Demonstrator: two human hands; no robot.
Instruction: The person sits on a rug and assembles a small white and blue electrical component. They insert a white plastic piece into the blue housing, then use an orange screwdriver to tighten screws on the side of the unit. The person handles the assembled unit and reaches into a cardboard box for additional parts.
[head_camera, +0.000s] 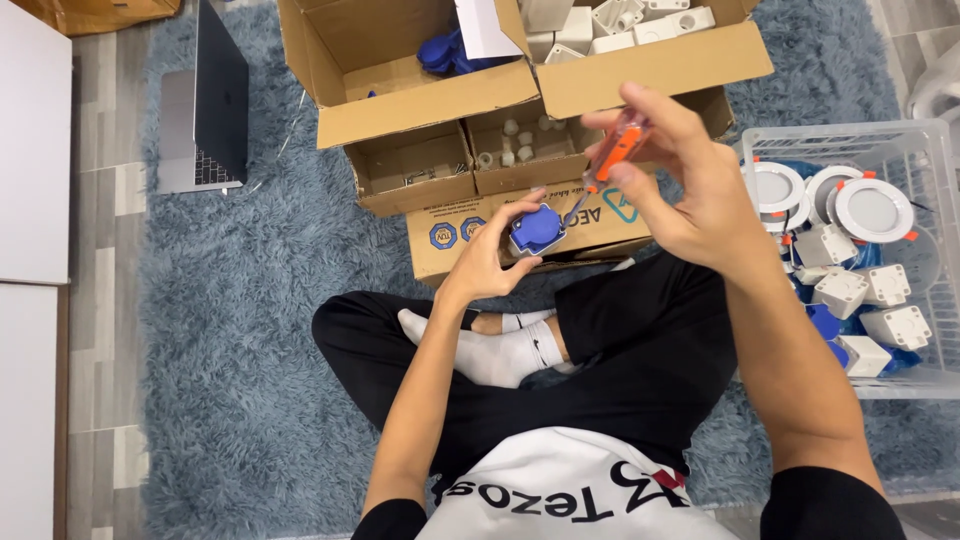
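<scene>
Blue round plastic socket cover sat pinched in the left hand, held above the person's crossed legs and in front of the stacked boxes. Around the work, the shaggy grey-blue rug carried everything: open brown cardboard boxes holding white plastic housings and more blue parts, and, to the right, a clear plastic crate already loaded with round white downlights and white square units. A dark laptop stood open at the rug's far left.

The right hand was curled closed around an orange-handled screwdriver, its tip pointed down at the cover; the left hand's fingers were wrapped partly round the cover's rim, gripping it.

Judging by the crate, a good many pieces seemed finished, while the boxes showed stock yet to be handled. The piece in hand looked mid-way: whether its screw was seated could not be made out, probably because the tip hid it.
</scene>
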